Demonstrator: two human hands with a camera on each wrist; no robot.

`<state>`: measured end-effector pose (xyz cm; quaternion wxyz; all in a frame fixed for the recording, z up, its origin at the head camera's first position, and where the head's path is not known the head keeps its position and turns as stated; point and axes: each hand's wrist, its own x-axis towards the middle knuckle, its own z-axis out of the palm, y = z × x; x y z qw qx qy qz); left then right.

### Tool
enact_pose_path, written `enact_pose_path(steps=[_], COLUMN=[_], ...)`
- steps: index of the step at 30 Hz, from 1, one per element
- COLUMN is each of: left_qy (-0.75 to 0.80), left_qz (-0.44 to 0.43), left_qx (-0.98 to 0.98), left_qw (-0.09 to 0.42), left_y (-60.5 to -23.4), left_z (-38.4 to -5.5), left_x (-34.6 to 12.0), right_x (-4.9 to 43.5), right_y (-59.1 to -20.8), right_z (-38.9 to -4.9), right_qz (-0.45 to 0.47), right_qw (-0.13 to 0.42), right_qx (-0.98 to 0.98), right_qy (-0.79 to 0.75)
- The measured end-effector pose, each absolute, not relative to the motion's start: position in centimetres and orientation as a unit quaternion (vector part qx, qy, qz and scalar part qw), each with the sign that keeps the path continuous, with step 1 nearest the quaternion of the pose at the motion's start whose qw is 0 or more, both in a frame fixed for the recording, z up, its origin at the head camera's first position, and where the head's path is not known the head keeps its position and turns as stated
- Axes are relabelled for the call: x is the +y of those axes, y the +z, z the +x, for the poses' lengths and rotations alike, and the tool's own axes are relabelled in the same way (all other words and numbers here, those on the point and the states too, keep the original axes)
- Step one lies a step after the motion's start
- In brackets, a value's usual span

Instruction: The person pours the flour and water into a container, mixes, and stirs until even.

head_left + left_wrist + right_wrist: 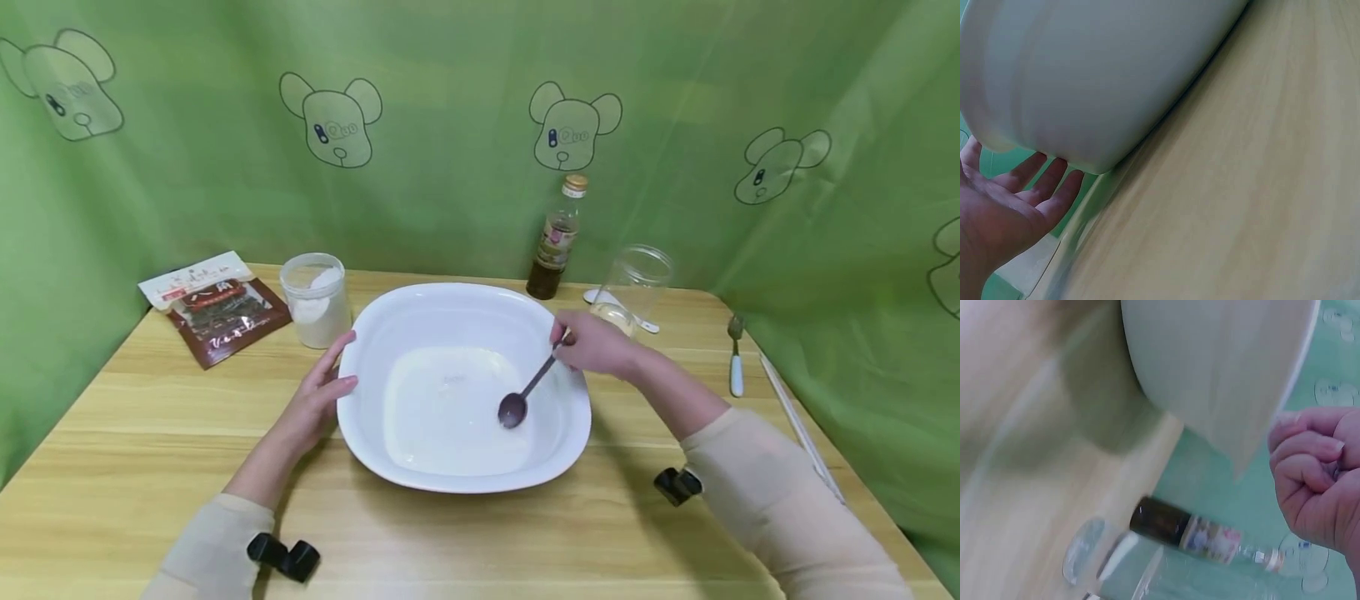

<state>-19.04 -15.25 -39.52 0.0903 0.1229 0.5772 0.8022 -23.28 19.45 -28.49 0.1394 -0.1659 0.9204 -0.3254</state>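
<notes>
A large white basin stands on the table, its pale bottom shining. My left hand is at the basin's left side; in the left wrist view its spread fingers touch the outer wall with their tips. Over the right rim, my right hand grips the handle of a dark brown spoon, whose bowl is low inside the basin. The right wrist view shows the curled fingers of that hand beside the rim, while the spoon is hidden there. Whether liquid covers the basin's bottom is hard to tell.
Behind the basin are a jar of white powder, a brown sauce bottle, a clear jar and a white spoon. A spice packet lies left; a fork and chopsticks lie right. Green curtain encloses the table.
</notes>
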Motion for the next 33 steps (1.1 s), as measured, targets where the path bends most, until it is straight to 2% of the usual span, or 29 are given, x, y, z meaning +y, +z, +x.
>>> enact_pose_path(steps=[5,11,15,20,24,27,30,33], left_qy=[0.801,0.799,0.8,0.8,0.799,0.799,0.799,0.8], left_qz=[0.127,0.123,0.12,0.123,0.123,0.123,0.123,0.121], left_qx=[0.578,0.581,0.581,0.582,0.583,0.583,0.583,0.582], left_qw=[0.092,0.095,0.088,0.082,0.081,0.083,0.084,0.083], left_y=[-39.6,-39.6,-39.6,-39.5,-39.6,-39.6,-39.6,-39.6], left_z=[-19.1,-19.1,-19.0,-19.0,-19.0,-19.0,-19.0,-19.0], left_x=[-15.1,-15.0,-15.1,-15.2,-15.2,-15.2,-15.2,-15.2], right_x=[19.2,15.9,13.0,11.2,12.9,15.5,17.8,19.3], right_y=[-29.1,-31.1,-32.3,-32.9,-32.3,-31.4,-30.4,-29.5], right_z=[-25.2,-27.0,-26.6,-24.0,-22.3,-21.8,-21.9,-22.5], right_qz=[-0.11,-0.059,-0.068,-0.114,-0.153,-0.184,-0.201,-0.186], right_qw=[0.068,0.055,0.075,0.147,0.197,0.212,0.198,0.153], right_qx=[0.937,0.912,0.887,0.851,0.844,0.854,0.87,0.894], right_qy=[-0.324,-0.402,-0.451,-0.492,-0.475,-0.437,-0.404,-0.378])
